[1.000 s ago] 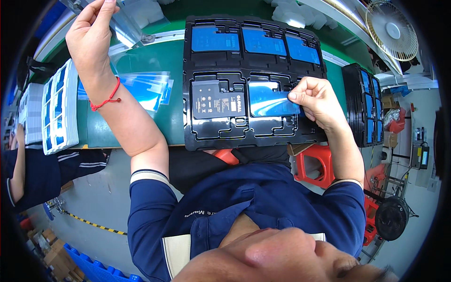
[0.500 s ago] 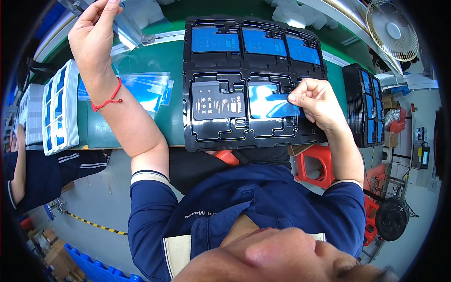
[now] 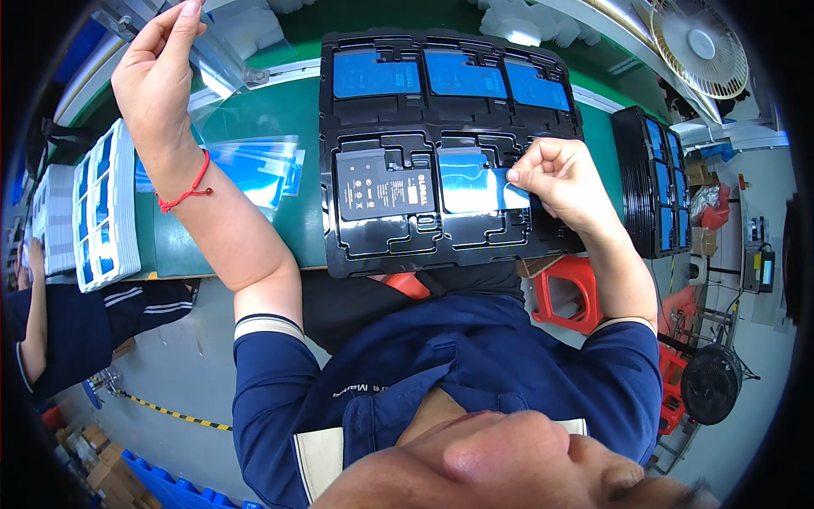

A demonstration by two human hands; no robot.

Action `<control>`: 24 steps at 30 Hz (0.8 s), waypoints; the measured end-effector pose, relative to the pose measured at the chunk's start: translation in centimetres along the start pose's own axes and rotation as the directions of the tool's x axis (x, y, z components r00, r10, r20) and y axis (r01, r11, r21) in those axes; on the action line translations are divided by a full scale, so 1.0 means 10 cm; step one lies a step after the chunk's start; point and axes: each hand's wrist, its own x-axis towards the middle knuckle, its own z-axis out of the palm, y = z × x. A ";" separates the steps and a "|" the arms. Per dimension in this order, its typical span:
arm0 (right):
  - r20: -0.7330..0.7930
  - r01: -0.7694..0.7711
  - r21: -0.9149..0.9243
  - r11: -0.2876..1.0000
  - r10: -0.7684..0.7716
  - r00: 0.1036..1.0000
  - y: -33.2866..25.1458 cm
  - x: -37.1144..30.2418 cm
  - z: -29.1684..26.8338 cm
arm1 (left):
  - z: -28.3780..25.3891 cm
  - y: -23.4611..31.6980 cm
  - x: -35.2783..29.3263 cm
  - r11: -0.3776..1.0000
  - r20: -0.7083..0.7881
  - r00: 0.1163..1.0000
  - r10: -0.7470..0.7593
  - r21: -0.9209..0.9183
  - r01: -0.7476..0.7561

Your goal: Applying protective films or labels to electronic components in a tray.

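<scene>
A black moulded tray with several compartments lies in front of me. In its near row, a flat black battery with white print lies uncovered on the left. Beside it, in the middle compartment, is a shiny blue film; my right hand pinches its right edge between thumb and fingers. The far row holds blue-covered batteries. My left hand is raised at the upper left, thumb and fingers pinched together at the picture's edge. What they hold, if anything, I cannot make out.
Loose blue films lie on the green table left of the tray. Further left stands a stack of white trays; at the right, a stack of black trays. A white fan is at the far right. Another person's arm shows at the left.
The tray and table appear slightly further left in view. My left hand has shifted a little left and is still raised; my right hand keeps its pinch on the blue film.
</scene>
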 end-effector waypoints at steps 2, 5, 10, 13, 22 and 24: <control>-0.006 0.007 -0.018 1.000 -0.007 1.000 0.04 0.01 0.01 | 0.00 0.01 0.00 1.000 0.013 1.000 -0.011 -0.006 0.012; -0.033 0.084 -0.077 0.994 -0.087 0.996 0.14 0.02 0.00 | 0.09 0.11 -0.03 0.998 0.003 1.000 0.021 -0.061 -0.021; -0.007 0.382 -0.631 0.675 -0.498 0.867 0.05 -0.01 0.12 | 0.03 0.04 0.06 0.995 -0.005 1.000 0.001 0.095 -0.001; -0.135 0.225 -0.796 0.562 -0.527 0.839 0.07 -0.08 0.35 | -0.02 0.13 -0.06 0.991 0.007 0.999 0.042 0.130 -0.043; -0.120 0.820 0.111 0.562 -0.811 0.572 0.57 -0.73 0.73 | 0.05 1.18 -1.48 0.749 0.713 0.436 0.549 -0.187 -0.636; -0.181 0.870 0.169 0.462 -0.854 0.488 0.68 -0.73 0.76 | 0.30 1.21 -1.78 0.776 0.811 0.332 0.481 -0.218 -0.592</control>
